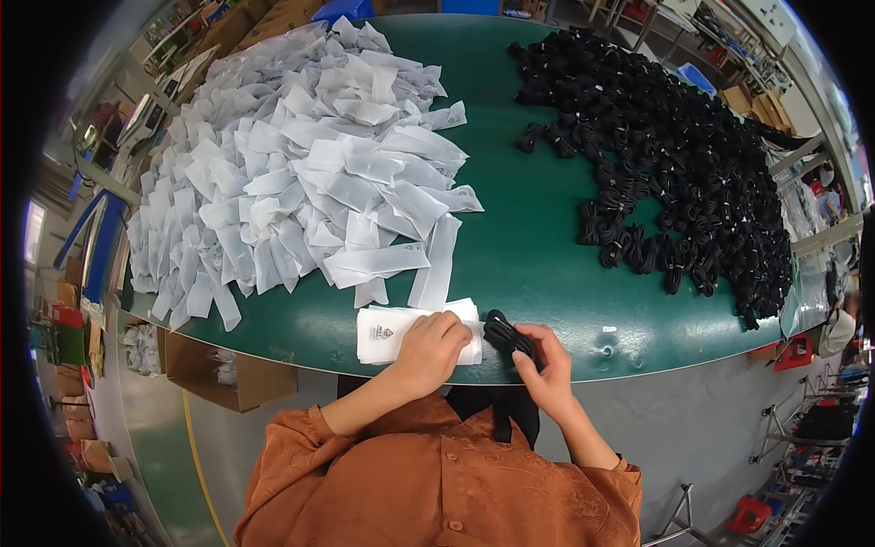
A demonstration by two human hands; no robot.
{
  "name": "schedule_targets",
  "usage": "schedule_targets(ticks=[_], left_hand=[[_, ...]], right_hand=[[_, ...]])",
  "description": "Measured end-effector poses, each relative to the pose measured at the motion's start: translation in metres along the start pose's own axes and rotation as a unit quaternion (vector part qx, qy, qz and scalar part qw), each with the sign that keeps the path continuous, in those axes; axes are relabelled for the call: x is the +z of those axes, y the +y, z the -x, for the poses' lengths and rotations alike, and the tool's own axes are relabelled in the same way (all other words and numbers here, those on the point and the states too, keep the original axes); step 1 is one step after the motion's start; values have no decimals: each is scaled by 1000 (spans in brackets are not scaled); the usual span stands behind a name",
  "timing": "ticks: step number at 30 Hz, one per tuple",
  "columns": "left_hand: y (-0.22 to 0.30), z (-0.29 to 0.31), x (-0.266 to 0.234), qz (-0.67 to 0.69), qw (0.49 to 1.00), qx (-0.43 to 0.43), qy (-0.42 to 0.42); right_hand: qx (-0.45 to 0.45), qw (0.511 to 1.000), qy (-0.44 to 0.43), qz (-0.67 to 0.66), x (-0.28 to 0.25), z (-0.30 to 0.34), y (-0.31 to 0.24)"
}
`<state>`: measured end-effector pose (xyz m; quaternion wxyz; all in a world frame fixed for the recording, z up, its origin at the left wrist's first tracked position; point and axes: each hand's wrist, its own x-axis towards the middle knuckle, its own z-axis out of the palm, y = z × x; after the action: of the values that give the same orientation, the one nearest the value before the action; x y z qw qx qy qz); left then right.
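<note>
Near the table's front edge lies a stack of flat white bags point(375, 335) with small dark printing. My left hand point(430, 354) rests on the stack, its fingers bent and pinched at the right end of the top bag. Just right of it, my right hand point(545, 369) grips a bundled black cable point(504, 335) between thumb and fingers. The cable's far end points toward the bag's end; whether it touches the bag I cannot make out.
A big heap of filled white bags point(301, 173) covers the table's left side. Many bundled black cables point(674, 173) are piled on the right. Green tabletop point(510, 246) shows between the heaps. A cardboard box point(241, 378) stands below the front edge at left.
</note>
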<state>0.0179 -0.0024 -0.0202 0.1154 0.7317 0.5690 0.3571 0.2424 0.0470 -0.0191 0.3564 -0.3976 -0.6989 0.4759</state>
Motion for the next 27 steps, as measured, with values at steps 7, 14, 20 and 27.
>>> schedule_targets(ticks=[7,14,20,27], left_hand=[[-3,5,-8,107,990,-94,-14],[-1,1,-13,185,973,-140,-17],[1,1,-16,209,972,-103,-21],[1,-4,-25,135,987,90,-22]], right_hand=[[212,923,-71,-314,-8,-2,-8],[293,891,-102,-332,0,0,-13],[363,834,-146,-388,-1,1,-11],[423,769,-151,-455,0,3,-17]])
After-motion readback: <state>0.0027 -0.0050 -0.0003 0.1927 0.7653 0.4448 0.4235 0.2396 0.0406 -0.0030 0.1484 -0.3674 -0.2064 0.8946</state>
